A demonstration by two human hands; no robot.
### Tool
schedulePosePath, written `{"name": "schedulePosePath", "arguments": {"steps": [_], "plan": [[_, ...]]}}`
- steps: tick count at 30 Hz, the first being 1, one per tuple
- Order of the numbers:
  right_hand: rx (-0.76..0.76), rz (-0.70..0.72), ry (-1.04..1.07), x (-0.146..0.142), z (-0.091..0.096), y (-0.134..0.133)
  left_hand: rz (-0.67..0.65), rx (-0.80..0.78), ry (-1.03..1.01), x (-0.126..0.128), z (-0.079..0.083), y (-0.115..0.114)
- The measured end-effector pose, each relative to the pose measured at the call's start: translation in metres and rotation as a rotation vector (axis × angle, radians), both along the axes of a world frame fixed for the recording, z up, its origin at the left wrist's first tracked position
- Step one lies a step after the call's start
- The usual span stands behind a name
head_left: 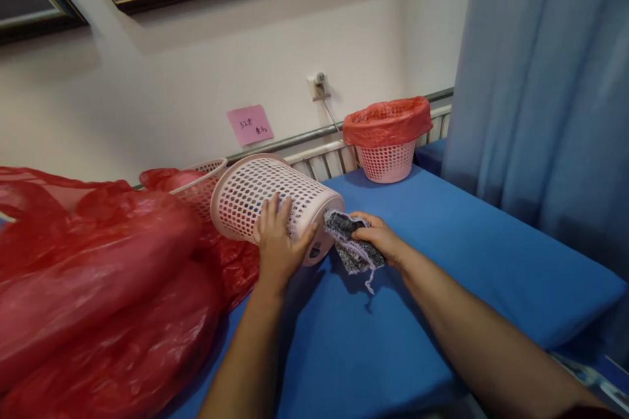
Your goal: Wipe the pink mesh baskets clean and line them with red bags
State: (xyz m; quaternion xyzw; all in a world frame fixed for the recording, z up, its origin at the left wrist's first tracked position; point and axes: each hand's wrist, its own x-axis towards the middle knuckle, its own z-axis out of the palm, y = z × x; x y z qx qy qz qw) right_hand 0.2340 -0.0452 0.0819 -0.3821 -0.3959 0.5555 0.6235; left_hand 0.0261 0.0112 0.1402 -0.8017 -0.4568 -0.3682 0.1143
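Note:
A pink perforated wastebasket point(275, 193) lies on its side on the blue bed point(334, 353), its base turned to the right. My left hand point(280, 242) rests on its side wall with the fingers spread. Bunched in my right hand point(376, 236) is a grey and purple cleaning cloth point(351, 252), with a loose strand hanging down. The cloth is against or very near the basket's base; I cannot tell whether it touches.
Large red plastic bags point(122, 288) heap up at left, with another pink basket point(201, 186) partly behind them. A basket with a red liner point(388, 144) stands at the bed's far end. A blue curtain point(535, 111) hangs at right. A plug point(320, 82) sits in the wall.

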Motion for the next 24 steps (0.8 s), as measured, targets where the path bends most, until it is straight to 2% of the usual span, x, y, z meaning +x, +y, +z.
{"name": "schedulePosePath", "arguments": {"steps": [2,5,7,8,10,12,15,18,19,21,24], "plan": [[0.022,-0.161,0.022,0.004,-0.003,0.005,-0.020,-0.017,0.109,-0.003,-0.001,0.007],[0.041,-0.554,0.035,0.005,-0.010,0.013,-0.013,-0.006,0.169,-0.010,-0.005,0.013],[0.110,-0.763,-0.131,-0.002,-0.016,0.014,-0.011,-0.002,0.176,-0.013,-0.007,0.013],[0.175,-0.801,-0.271,-0.008,-0.019,0.014,-0.013,0.004,0.177,-0.014,-0.008,0.013],[0.312,-0.746,-0.556,-0.023,-0.026,0.012,-0.021,0.029,0.174,-0.015,-0.009,0.012],[0.339,-0.621,-0.747,-0.037,-0.031,0.010,-0.035,0.060,0.166,-0.017,-0.010,0.011],[0.103,-0.453,-0.888,-0.043,-0.037,0.011,-0.063,0.093,0.151,-0.019,-0.013,0.012],[-0.155,-0.244,-0.837,-0.035,-0.038,0.017,-0.104,0.115,0.136,-0.022,-0.014,0.014],[-0.189,-0.242,-0.777,-0.031,-0.037,0.019,-0.116,0.125,0.133,-0.023,-0.014,0.015],[-0.156,-0.398,-0.652,-0.026,-0.035,0.022,-0.132,0.147,0.127,-0.025,-0.015,0.016],[0.095,-0.730,-0.558,-0.027,-0.031,0.022,-0.137,0.167,0.107,-0.025,-0.018,0.015]]}}
